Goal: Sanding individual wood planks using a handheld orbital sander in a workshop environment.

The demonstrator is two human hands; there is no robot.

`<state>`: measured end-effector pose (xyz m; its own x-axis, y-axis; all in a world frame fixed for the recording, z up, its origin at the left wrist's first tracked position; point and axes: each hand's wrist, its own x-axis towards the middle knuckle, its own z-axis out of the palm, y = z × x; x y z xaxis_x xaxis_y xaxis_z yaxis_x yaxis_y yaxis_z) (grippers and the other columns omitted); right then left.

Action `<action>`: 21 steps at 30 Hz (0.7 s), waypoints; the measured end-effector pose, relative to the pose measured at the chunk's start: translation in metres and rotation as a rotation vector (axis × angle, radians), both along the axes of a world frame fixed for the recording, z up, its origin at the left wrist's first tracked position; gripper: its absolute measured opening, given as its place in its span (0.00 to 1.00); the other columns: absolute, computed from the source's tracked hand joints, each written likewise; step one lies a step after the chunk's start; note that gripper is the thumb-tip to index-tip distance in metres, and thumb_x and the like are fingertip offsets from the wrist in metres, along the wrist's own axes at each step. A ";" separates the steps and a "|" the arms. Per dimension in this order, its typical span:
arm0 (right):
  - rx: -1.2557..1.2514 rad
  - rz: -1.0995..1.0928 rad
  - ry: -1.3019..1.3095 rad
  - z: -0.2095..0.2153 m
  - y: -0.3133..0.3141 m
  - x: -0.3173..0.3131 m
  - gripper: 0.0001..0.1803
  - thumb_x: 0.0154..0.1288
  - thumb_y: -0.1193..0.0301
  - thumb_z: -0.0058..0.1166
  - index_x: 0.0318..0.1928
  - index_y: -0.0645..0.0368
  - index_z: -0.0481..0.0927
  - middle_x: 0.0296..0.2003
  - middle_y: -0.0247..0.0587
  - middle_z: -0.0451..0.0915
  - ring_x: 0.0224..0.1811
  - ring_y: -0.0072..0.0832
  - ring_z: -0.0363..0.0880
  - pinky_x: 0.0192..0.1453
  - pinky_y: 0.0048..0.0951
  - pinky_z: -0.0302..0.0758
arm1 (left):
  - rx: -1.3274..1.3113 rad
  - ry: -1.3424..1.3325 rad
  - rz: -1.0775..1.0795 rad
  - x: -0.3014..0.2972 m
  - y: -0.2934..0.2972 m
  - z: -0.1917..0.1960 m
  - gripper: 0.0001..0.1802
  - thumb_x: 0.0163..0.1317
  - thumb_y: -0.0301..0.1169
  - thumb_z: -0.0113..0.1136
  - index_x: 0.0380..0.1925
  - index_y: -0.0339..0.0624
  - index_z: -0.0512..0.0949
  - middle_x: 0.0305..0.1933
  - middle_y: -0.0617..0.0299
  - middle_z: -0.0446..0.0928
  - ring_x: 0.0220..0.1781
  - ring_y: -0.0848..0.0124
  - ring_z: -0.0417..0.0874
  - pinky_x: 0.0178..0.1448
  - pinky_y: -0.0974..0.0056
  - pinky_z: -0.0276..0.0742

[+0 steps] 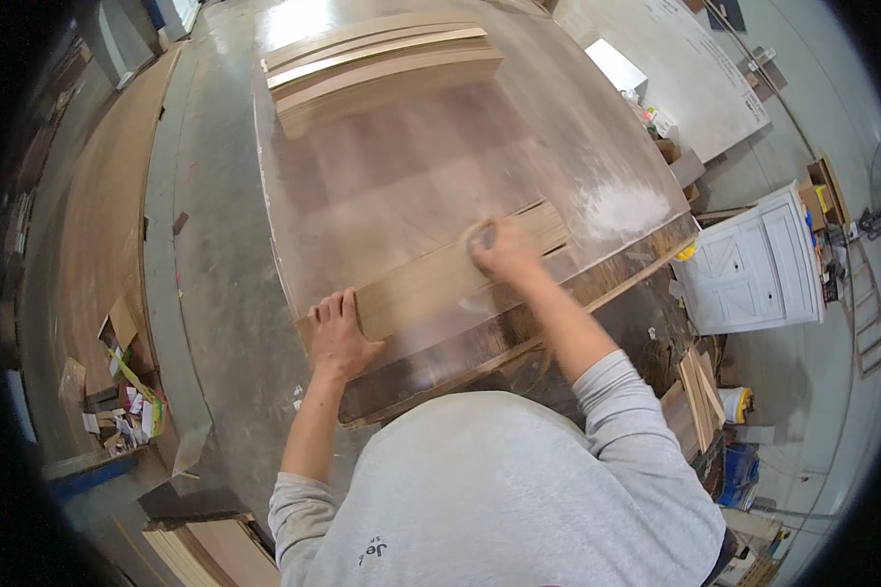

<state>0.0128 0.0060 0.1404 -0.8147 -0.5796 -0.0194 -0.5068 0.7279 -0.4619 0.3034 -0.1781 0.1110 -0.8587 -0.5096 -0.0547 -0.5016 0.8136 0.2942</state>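
I saw wood strip (460, 274) on workbench (411, 166) near front edge; stacked boards (382, 68) at far end; cabinet (754, 264) on floor right of workbench.

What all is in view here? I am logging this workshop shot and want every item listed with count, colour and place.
worktable: one, glossy brown, centre
wood strips: a few, pale tan, side by side at the table's near edge
stacked boards: one pile, light wood, far end of the table
dust patch: one, white, table's right corner
cabinet: one, white, on the floor at right
long panel: one, brown, on the floor at left
scrap pile: one, mixed colours, lower left
left hand: flat on the strips' left end
right hand: on the strips, blurred, over a small pale pad
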 end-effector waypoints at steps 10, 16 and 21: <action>0.112 -0.148 0.073 -0.001 0.049 -0.088 0.31 0.63 0.55 0.64 0.62 0.58 0.78 0.60 0.56 0.80 0.63 0.54 0.78 0.68 0.47 0.76 | -0.038 0.016 0.010 -0.001 0.003 0.004 0.61 0.43 0.62 0.77 0.72 0.40 0.64 0.68 0.53 0.68 0.74 0.55 0.63 0.80 0.46 0.52; 0.055 0.366 -0.147 0.028 -0.053 0.047 0.27 0.59 0.64 0.63 0.59 0.54 0.78 0.56 0.58 0.78 0.62 0.56 0.79 0.64 0.54 0.79 | -0.047 -0.015 0.073 -0.002 0.009 0.017 0.61 0.37 0.55 0.81 0.71 0.44 0.65 0.68 0.53 0.69 0.73 0.53 0.65 0.79 0.47 0.57; 0.077 0.445 -0.264 0.037 -0.067 0.069 0.25 0.60 0.64 0.63 0.59 0.53 0.78 0.57 0.59 0.75 0.61 0.59 0.79 0.63 0.54 0.79 | -0.077 0.022 0.053 -0.006 0.007 0.008 0.59 0.37 0.55 0.80 0.70 0.44 0.66 0.67 0.53 0.70 0.72 0.52 0.67 0.78 0.47 0.58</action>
